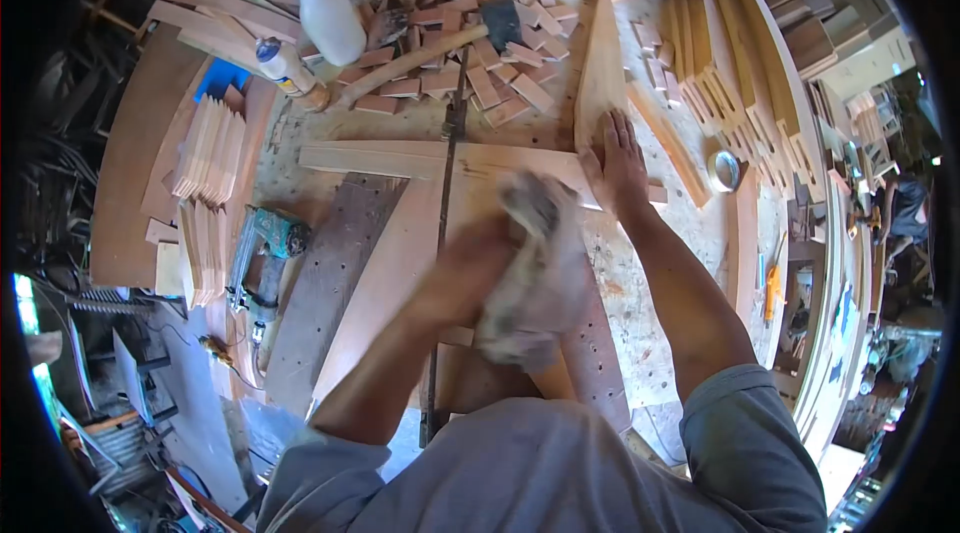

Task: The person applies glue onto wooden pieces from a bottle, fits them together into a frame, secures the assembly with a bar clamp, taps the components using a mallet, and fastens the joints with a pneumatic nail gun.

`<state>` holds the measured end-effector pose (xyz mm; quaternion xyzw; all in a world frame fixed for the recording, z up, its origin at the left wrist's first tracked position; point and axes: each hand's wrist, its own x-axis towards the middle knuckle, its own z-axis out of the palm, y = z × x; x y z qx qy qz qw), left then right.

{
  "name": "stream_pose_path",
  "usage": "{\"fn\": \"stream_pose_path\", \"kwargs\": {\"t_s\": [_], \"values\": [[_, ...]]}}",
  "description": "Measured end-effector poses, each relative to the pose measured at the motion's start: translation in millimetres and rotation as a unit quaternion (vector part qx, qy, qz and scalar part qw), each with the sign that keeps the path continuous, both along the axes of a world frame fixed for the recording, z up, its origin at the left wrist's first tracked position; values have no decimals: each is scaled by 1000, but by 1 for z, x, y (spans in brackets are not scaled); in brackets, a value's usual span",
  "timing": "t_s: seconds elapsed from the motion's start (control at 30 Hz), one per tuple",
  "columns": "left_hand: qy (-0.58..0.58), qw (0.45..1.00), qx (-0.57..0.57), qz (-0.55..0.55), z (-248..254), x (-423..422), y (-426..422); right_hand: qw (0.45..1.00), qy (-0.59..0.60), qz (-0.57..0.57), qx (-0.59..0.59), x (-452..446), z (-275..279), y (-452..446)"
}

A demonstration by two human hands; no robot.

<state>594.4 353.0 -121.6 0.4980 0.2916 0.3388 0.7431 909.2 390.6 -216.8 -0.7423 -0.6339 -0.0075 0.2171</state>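
Note:
My left hand (480,258), smeared by motion, is closed on a crumpled pale rag (535,293) above the wooden pieces. My right hand (622,165) lies with fingers stretched out on the lower end of a tapered wooden leg (600,63). That leg meets the right end of a wooden crosspiece (370,159). A long metal bar clamp (446,173) runs over the crosspiece, left of the rag. Below, a wide light board (370,283) slants toward my body. The rag and my left forearm hide part of the wood.
A mallet (502,23) rests on a heap of small wooden blocks (510,98). At the left are a white bottle (330,25), a glue bottle (285,69) and a nail gun (268,243). Stacked curved slats (705,63), a tape roll (722,171) and an orange-handled tool (773,291) lie right.

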Motion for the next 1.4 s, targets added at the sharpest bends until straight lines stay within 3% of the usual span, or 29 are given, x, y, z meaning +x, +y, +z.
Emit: {"fn": "stream_pose_path", "kwargs": {"t_s": [0.03,0.1,0.13,0.17,0.2,0.23,0.27,0.33,0.37,0.47,0.6,0.63,0.77,0.8,0.93,0.97,1.07,1.1,1.17,1.27,1.33,1.37,1.4], "values": [[252,907,259,-214,0,9,10,1000,-1,1,-6,1,-1,-1],[266,910,317,-39,1,13,5,1000,2,-3,-17,4,-4,-1],[164,930,328,32,-20,7,27,1000,4,-8,-19,1,-5,0],[344,921,179,35,19,6,50,997,-11,-53,-46,-11,-3,3],[293,928,202,109,13,6,87,992,-26,-97,-72,-27,1,11],[244,883,360,175,11,5,122,985,-40,-138,-97,-42,6,19],[344,844,345,222,30,10,145,975,-54,-179,-120,-49,10,25],[387,748,470,264,13,13,210,979,-39,-176,-101,-53,13,30],[443,707,492,248,4,15,238,981,-30,-171,-86,-54,12,30],[449,672,556,192,-25,30,295,982,-9,-179,-64,-53,6,22],[595,606,527,2,-55,39,339,983,-24,-174,-54,-53,5,21],[596,605,528,0,-50,41,338,983,-21,-175,-55,-53,4,21],[521,729,431,-103,0,45,328,981,-1,-178,-71,-54,10,22],[523,728,433,-98,13,43,321,982,0,-174,-67,-55,10,24],[416,797,430,89,37,23,271,982,-24,-181,-44,-53,0,21],[473,741,447,163,39,11,262,982,-22,-182,-46,-53,0,20],[256,856,357,273,94,-30,174,983,-22,-176,-49,-51,4,22],[242,867,309,307,119,-33,144,984,-24,-172,-49,-51,4,22],[208,901,272,265,147,-57,95,985,-30,-166,-46,-53,0,23],[241,869,264,342,99,-88,56,984,-44,-172,-30,-51,-5,23],[464,734,444,222,25,-114,47,984,-43,-171,-36,-49,-6,17],[467,732,444,222,14,-119,40,984,-41,-168,-41,-51,-6,15],[508,668,517,169,6,-122,35,985,-41,-164,-42,-51,-4,17]]}}
